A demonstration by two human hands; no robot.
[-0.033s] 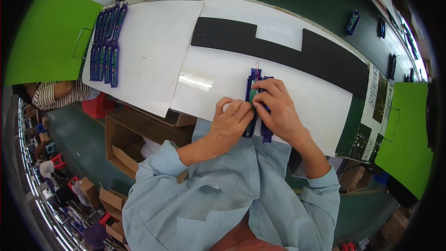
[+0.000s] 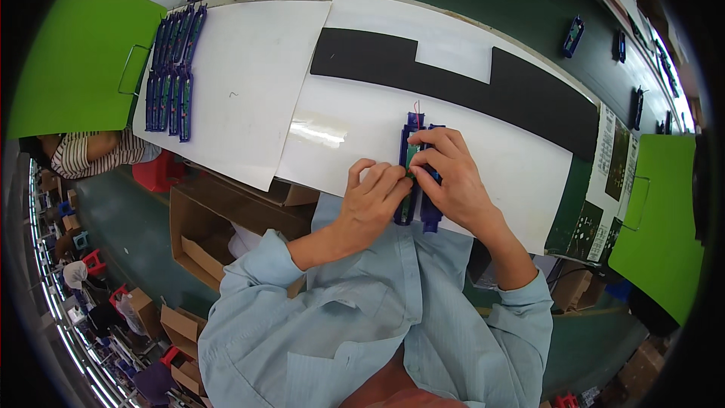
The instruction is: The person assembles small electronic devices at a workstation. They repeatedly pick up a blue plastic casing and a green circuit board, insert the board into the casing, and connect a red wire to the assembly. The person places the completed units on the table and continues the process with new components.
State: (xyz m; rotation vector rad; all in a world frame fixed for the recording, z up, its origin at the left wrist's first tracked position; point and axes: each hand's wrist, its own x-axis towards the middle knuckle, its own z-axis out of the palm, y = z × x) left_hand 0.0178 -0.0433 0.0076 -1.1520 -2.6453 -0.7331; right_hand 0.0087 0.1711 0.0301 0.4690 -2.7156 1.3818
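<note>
Blue housing [image 2: 404, 208]: lying lengthwise on the white work sheet [image 2: 317, 170], at the near table edge in front of the body; probably placed so for easy reach by both hands.
Green circuit board [image 2: 411, 153]: seated inside this housing, facing up, partly covered by fingers.
Red wire [image 2: 418, 110]: sticking out at the far end, away from fingertips.
Left hand [image 2: 371, 198]: nearly closed, with fingers curled and tips touching near the board's edge; pinching or only pressing, cannot tell.
Right hand [image 2: 455, 185]: half open, with fingers bent over the housing and thumb close to the left fingertips; seemingly steadying, but exact grip hidden.
Second blue housing [image 2: 432, 215]: just beside, on the right, partly under the right hand.
Two rows of blue housings [image 2: 172, 102]: at far left, packed side by side, perhaps for saving space.
Black mat strip [image 2: 362, 57]: lying beyond the hands, apart from them.
</note>
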